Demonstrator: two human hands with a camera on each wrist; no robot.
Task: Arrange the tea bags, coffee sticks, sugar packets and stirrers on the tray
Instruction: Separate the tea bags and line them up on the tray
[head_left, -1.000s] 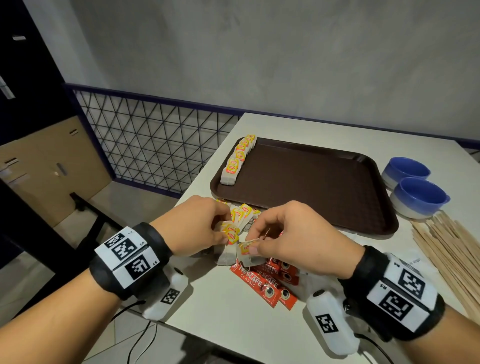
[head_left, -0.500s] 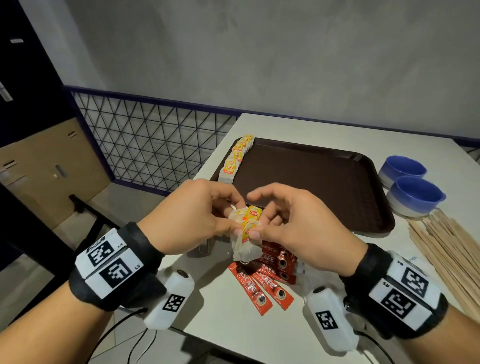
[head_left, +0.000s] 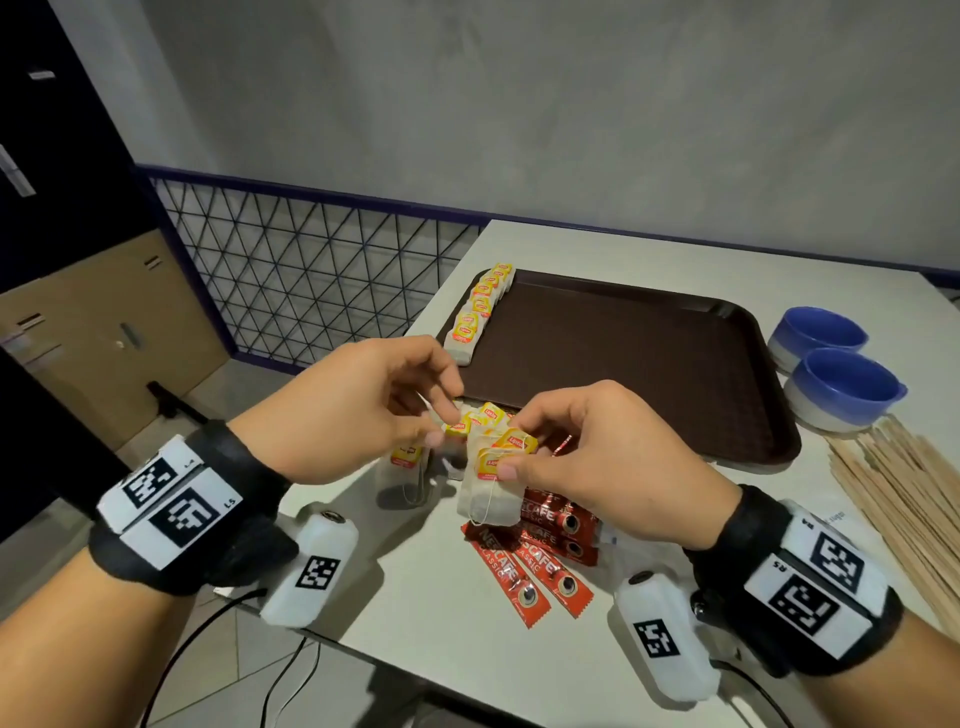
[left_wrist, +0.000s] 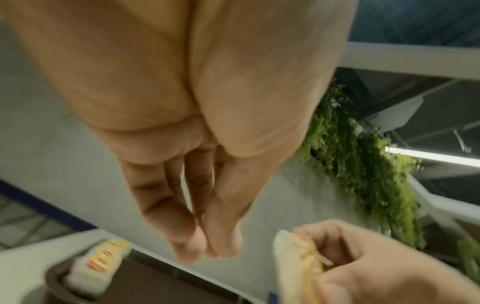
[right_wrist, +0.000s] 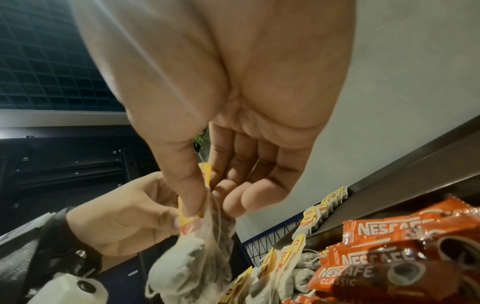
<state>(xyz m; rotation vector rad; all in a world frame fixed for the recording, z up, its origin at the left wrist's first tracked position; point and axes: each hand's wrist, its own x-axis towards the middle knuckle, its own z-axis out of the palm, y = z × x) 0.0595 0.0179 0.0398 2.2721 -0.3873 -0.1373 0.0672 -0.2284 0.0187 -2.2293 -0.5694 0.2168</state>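
Observation:
My right hand pinches a bundle of tea bags by their yellow tags; the bags hang over the table. My left hand hovers just left of the bundle, thumb against fingertips; what it holds is unclear. More loose tea bags lie under the hands. Red coffee sticks lie in front of them. A row of tea bags stands along the left edge of the brown tray. Wooden stirrers are piled at the right.
Two blue bowls stand right of the tray. The white table ends close to my left hand, with a metal mesh railing and floor beyond. Most of the tray floor is bare.
Both hands have risen from the pile with tea bags. The right hand now holds the hanging bundle, and the left hand has drawn slightly away from it.

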